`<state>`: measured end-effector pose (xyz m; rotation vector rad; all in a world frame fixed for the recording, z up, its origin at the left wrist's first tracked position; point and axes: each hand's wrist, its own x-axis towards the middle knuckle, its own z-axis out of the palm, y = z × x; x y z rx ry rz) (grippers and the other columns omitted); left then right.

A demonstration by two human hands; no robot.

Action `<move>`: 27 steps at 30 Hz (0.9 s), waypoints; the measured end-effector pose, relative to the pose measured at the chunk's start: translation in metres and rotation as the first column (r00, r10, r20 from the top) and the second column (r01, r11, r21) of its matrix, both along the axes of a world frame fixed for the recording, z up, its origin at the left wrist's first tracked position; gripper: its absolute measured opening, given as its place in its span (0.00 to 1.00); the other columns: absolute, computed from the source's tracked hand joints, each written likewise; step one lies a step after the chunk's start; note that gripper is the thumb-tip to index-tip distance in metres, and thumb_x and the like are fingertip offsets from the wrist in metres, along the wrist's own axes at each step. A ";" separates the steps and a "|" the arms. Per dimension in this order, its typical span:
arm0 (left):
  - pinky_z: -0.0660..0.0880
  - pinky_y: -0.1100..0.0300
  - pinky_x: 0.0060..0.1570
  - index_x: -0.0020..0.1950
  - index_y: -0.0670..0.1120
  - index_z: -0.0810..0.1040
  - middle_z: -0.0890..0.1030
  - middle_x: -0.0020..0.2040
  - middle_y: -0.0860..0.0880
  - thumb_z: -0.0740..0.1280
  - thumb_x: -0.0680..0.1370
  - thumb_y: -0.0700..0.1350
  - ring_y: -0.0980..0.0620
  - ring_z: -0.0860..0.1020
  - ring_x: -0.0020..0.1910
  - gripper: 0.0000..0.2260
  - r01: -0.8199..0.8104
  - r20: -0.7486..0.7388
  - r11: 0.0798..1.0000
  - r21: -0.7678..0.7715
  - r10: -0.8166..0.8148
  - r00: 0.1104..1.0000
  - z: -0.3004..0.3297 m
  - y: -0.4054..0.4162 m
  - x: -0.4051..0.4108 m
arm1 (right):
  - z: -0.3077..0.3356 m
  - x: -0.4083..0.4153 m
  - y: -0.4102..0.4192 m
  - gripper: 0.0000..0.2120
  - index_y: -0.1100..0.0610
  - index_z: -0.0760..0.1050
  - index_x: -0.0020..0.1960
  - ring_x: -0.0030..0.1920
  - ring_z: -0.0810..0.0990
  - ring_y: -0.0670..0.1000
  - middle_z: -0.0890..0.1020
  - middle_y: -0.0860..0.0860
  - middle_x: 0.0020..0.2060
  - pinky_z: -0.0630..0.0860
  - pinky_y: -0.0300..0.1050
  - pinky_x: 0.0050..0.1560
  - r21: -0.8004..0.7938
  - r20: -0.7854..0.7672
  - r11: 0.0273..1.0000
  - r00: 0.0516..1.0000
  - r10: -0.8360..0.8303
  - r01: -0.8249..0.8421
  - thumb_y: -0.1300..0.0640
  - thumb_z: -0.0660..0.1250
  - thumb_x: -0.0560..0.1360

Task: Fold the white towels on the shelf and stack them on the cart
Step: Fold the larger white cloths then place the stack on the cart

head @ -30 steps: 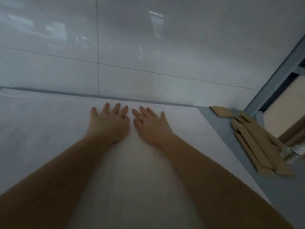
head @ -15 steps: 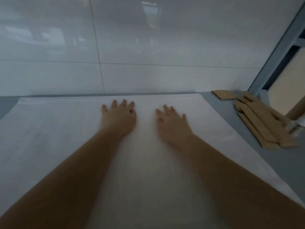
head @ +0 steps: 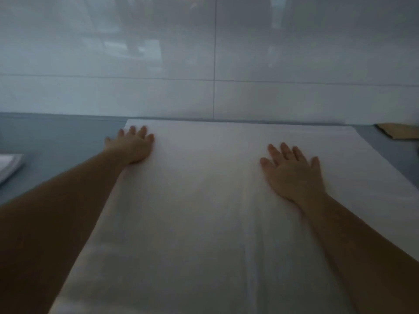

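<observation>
While I'm pressing the white towel [head: 204, 211] flat on the shelf [head: 56, 132], left hand [head: 132, 145] & right hand [head: 292, 171] are lying open, palms down, wide apart, to clear wrinkles before folding.

We see a blue-grey shelf surface [head: 56, 137] running along a pale tiled wall. A white towel [head: 204, 211] lies spread flat across its middle, far edge close to the wall. At the left edge sits part of a folded white cloth [head: 9, 165]. At the far right lies brown paper packaging [head: 399, 130].
</observation>
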<state>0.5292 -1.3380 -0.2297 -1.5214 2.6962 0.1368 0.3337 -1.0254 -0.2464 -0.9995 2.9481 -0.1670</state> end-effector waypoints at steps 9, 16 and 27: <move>0.43 0.39 0.72 0.77 0.60 0.44 0.46 0.79 0.55 0.41 0.76 0.69 0.48 0.45 0.77 0.31 0.444 -0.044 0.893 -0.068 -0.447 0.893 -0.016 0.183 -0.028 | 0.004 0.000 0.001 0.24 0.42 0.45 0.77 0.77 0.45 0.52 0.46 0.46 0.78 0.42 0.64 0.73 0.024 0.018 1.000 1.000 0.012 -0.013 0.43 0.41 0.81; 0.44 0.38 0.73 0.78 0.56 0.48 0.48 0.79 0.52 0.41 0.78 0.66 0.46 0.47 0.77 0.30 -0.058 -0.002 0.997 -0.047 0.058 0.998 -0.008 0.081 0.102 | 0.006 -0.001 0.001 0.25 0.42 0.46 0.77 0.77 0.46 0.53 0.47 0.47 0.78 0.43 0.66 0.72 0.021 0.028 1.000 0.999 0.018 -0.019 0.42 0.41 0.80; 0.43 0.37 0.72 0.78 0.58 0.47 0.48 0.79 0.54 0.44 0.79 0.63 0.46 0.45 0.77 0.27 0.258 -0.124 0.959 -0.116 -0.272 0.954 -0.016 0.204 0.041 | 0.026 0.062 -0.019 0.23 0.46 0.56 0.75 0.76 0.51 0.54 0.55 0.48 0.77 0.46 0.72 0.69 -0.044 0.069 0.992 0.990 0.122 -0.120 0.45 0.46 0.81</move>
